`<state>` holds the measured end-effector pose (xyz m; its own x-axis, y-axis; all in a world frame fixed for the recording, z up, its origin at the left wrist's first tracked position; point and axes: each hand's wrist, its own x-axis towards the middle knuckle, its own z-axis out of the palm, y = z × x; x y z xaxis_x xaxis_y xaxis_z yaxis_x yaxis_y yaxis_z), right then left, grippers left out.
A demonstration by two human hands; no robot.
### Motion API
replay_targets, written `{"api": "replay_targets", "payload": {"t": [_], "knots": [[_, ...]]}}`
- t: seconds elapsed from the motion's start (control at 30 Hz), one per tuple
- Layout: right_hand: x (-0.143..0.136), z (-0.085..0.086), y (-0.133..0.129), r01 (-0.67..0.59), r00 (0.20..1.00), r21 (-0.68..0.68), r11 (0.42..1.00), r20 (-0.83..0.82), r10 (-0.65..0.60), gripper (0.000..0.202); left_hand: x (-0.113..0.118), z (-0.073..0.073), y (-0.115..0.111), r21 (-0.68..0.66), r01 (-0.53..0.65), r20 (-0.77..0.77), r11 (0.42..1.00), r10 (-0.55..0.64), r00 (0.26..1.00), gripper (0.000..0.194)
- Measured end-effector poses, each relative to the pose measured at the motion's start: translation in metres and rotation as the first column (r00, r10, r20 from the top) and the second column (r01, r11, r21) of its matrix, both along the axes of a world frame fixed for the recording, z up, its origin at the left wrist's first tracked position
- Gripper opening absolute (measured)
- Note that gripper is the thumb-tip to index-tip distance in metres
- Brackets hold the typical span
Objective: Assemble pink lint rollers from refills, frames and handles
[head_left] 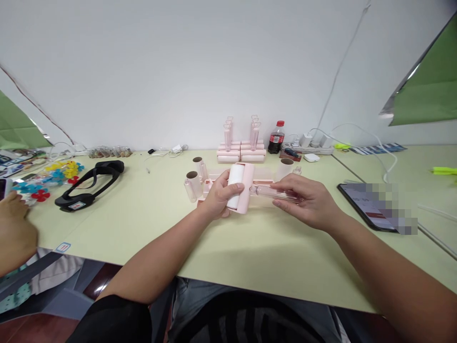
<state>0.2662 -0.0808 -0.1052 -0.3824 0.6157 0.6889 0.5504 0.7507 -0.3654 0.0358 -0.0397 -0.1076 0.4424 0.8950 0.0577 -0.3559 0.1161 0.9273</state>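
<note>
My left hand (218,194) is closed around a lint roller (244,189), a white paper roll in a pale pink cover, raised over the table. In my right hand (309,197) is a clear pinkish plastic handle (276,192), its narrow end against the side of the pink cover. Whether the two are joined I cannot tell. Behind my hands, partly hidden, lie more pink parts. Left of them stand white rolls (193,180) with brown cores and clear handles (190,190); another roll (286,166) stands to the right.
Finished-looking pink lint rollers (228,156) stand at the wall beside a cola bottle (276,138). A phone (371,207) lies right, a black headset (89,186) left. Another person's hand (16,224) is at the far left near colourful flower-shaped pieces (41,195). Cables and a power strip (314,148) line the back.
</note>
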Motion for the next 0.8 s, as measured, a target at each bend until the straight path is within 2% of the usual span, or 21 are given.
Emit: {"api": "replay_targets", "payload": {"t": [0.37,0.8], "knots": [[-0.002,0.003,-0.001,0.069,0.995,-0.027,0.997,0.074,-0.067,0.023,-0.001,-0.012,0.004,0.136,-0.077,-0.031,0.988,0.082,0.996,0.064],[-0.003,0.003,0.000,0.093,0.987,-0.016,0.996,0.136,-0.090,0.020,-0.001,-0.011,0.002,0.190,-0.115,-0.177,0.975,0.150,0.973,0.060]]}}
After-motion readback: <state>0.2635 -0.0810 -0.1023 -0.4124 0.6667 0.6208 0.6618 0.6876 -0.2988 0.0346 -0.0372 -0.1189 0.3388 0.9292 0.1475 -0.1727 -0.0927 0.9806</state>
